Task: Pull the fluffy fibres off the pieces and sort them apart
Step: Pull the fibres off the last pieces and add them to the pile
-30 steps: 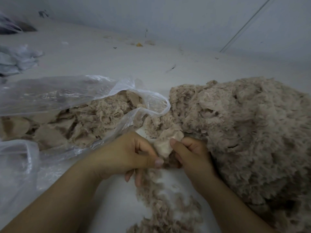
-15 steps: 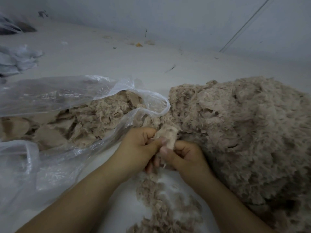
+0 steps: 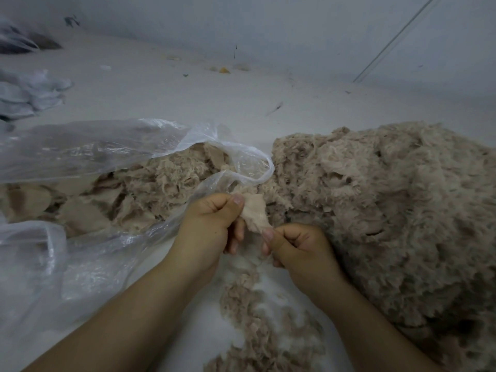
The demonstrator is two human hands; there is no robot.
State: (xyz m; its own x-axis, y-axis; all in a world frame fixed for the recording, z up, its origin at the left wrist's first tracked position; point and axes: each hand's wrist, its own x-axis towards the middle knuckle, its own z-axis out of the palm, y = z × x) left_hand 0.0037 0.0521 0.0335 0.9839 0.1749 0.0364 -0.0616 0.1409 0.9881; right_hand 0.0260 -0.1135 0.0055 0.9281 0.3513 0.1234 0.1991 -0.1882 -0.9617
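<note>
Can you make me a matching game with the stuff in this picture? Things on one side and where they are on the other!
Things:
1. small pale piece
2. clear plastic bag
3. big fluffy heap
4. loose fluff trail

Places:
A. on the right side
B. pinched between both hands
C. on the left, with pieces inside
D. on the surface between the forearms

Pairs: 1-B, 2-C, 3-A, 4-D
</note>
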